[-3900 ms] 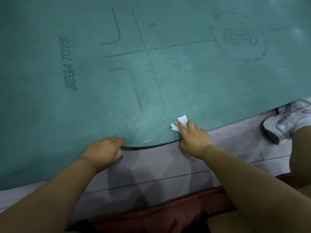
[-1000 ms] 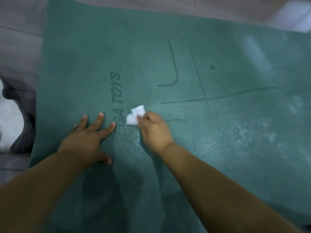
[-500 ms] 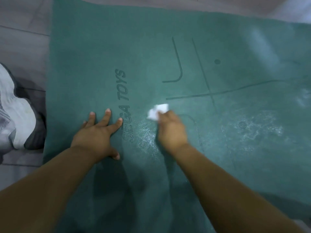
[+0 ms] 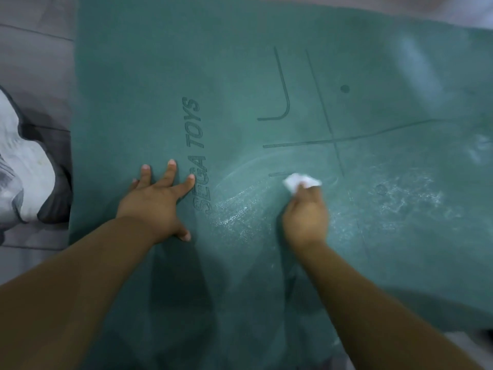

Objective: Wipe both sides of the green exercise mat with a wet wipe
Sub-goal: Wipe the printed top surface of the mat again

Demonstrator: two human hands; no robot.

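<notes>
Green foam fills nearly everything in front of the person: the exercise mat point(image 4: 266, 62) lies flat on a grey tiled floor point(image 4: 34, 57), its left edge running down beside a white and grey shoe point(image 4: 24, 166) that sits on the tiles. Dark guide lines and a small dot are printed on the mat, along with the words SEGA TOYS point(image 4: 198, 153) running lengthwise. The left hand point(image 4: 157, 201) is released, fingers spread and straight, palm pressed flat on the mat just left of the lettering. The right hand point(image 4: 305, 212) grasps a crumpled white wet wipe point(image 4: 300, 180) between curled fingers and presses it onto the mat, near the short printed line below the crossing lines. Damp, shiny streaks show on the surface around and between the two hands, and farther to the right.
</notes>
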